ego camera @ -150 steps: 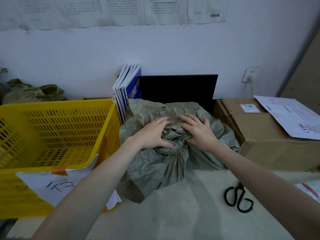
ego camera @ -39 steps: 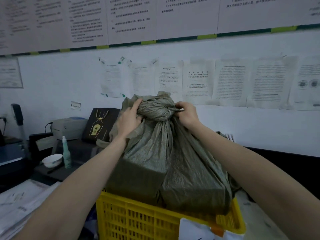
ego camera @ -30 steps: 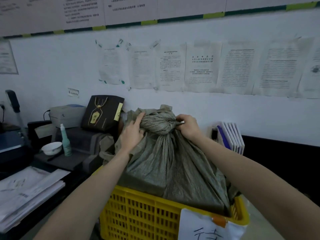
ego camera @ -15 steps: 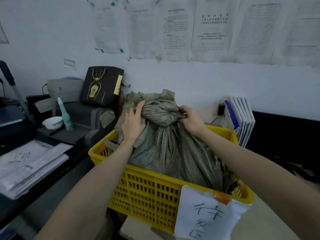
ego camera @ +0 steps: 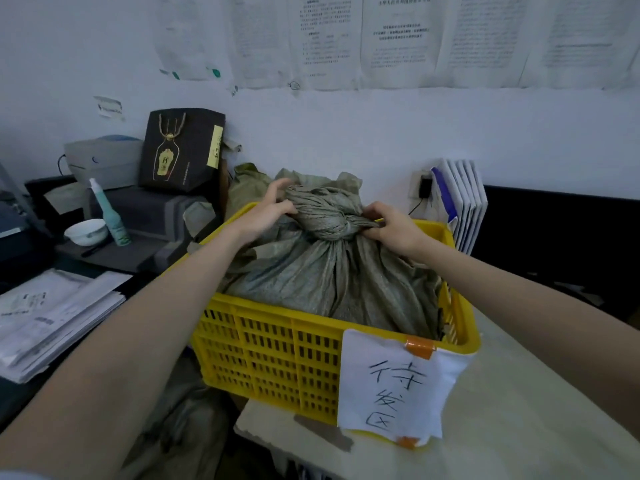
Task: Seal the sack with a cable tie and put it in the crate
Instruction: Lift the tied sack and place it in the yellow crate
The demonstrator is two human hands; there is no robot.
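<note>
A grey-green woven sack (ego camera: 322, 278) sits inside the yellow slatted crate (ego camera: 277, 344), its gathered, twisted neck sticking up above the rim. My left hand (ego camera: 266, 213) presses against the left side of the bunched neck with the fingers loosening. My right hand (ego camera: 394, 230) pinches the knot-like twist on the right side. No cable tie shows among the folds. A white paper label with handwritten characters (ego camera: 394, 386) is taped to the crate's front with orange tape.
The crate stands at the left end of a pale table (ego camera: 502, 420). Left of it are stacked papers (ego camera: 52, 317), a white bowl (ego camera: 86, 232), a spray bottle (ego camera: 110, 213) and a black gift bag (ego camera: 181, 150). White folders (ego camera: 460, 202) lean at the crate's far right.
The sack has come down from above the crate to rest inside it. Both hands stayed at its neck, and my left fingers have loosened.
</note>
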